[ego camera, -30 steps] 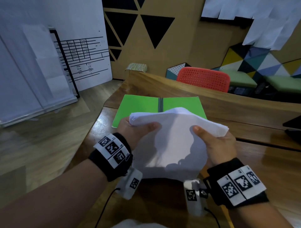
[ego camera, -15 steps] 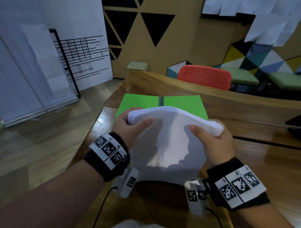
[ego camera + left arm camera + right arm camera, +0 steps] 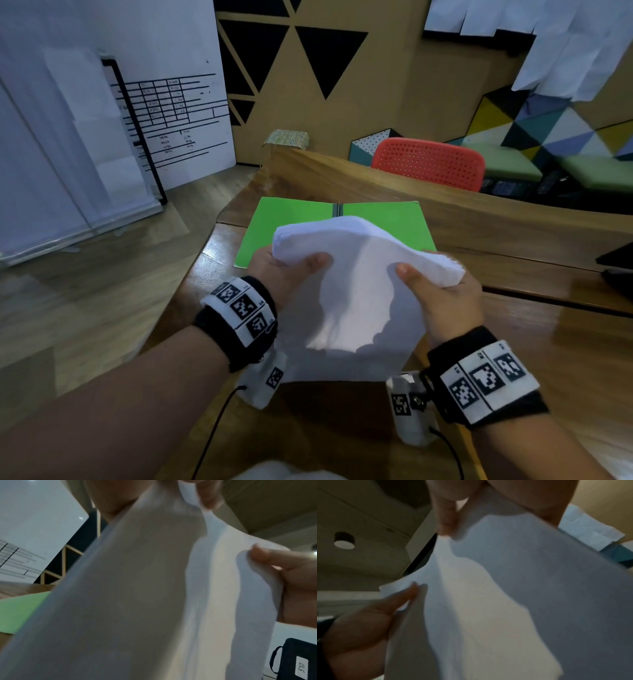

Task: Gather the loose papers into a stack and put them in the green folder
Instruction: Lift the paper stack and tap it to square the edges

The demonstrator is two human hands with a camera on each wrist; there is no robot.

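A thick stack of white papers [image 3: 356,294] stands upright on its lower edge on the wooden table [image 3: 555,329], its top bowed toward me. My left hand [image 3: 284,270] grips the stack's upper left corner, thumb on the near face. My right hand [image 3: 442,294] grips the upper right corner the same way. Behind the stack the green folder [image 3: 294,222] lies open and flat. The left wrist view shows the papers [image 3: 137,588], the folder's green corner [image 3: 18,609] and the right hand's thumb. The right wrist view shows the papers [image 3: 505,601] and the left hand.
A red perforated chair [image 3: 428,161] stands behind the table's far edge. Two dark objects [image 3: 616,267] lie at the right edge of the table. A black case [image 3: 295,660] with a label shows in the left wrist view. The table's left edge drops to wooden floor [image 3: 85,274].
The stack's top has bowed further toward me and both hands have shifted slightly away, toward the folder. Both grips stay the same.
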